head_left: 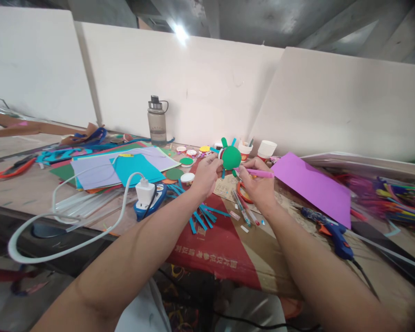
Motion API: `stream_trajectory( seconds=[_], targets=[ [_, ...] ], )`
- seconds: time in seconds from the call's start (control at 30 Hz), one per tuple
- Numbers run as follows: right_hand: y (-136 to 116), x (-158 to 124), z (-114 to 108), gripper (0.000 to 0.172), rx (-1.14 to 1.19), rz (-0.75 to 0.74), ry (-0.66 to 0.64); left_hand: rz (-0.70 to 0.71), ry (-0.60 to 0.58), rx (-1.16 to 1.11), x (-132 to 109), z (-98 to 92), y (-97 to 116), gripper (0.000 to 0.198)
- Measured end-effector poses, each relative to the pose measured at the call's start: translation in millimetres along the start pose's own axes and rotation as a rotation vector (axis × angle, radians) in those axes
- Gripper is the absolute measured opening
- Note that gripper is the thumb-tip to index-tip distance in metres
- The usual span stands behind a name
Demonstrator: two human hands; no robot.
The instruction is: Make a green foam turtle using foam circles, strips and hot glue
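Above the middle of the table, my left hand is closed on the left side of a green paper craft, a round shape with short green and blue strips sticking out round its edge. My right hand is closed round a pink pen, its tip end near the lower right edge of the craft. Below the hands lie orange-handled scissors, several pens and a fan of blue paper strips.
On the left are coloured paper sheets, a blue power socket with a white cable, and a bottle. A glue gun, purple sheet and pipe cleaners lie right. Cups stand behind.
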State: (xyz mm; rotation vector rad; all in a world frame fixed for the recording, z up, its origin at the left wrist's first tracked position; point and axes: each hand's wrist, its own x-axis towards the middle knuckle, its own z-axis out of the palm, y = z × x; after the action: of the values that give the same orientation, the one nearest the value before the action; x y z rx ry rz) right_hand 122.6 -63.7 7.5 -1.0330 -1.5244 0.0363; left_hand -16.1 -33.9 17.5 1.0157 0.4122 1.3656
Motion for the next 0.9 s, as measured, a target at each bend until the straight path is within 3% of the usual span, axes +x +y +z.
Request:
stream_trajectory(
  seconds=[0.47,0.73,0.9],
  targets=[
    [-5,2,-1,0.020,-0.002,-0.005,0.033,0.001,0.009,0.015,2,-1.7,-1,0.016],
    [-9,11,-6,0.019,0.306,0.173,0.165,-0.078,0.035,-0.049,4,-3.6,-3,0.018],
    [-12,9,-2,0.018,0.350,0.194,0.114,-0.142,0.012,-0.077,5,-4.5,-5,0.019]
  ],
)
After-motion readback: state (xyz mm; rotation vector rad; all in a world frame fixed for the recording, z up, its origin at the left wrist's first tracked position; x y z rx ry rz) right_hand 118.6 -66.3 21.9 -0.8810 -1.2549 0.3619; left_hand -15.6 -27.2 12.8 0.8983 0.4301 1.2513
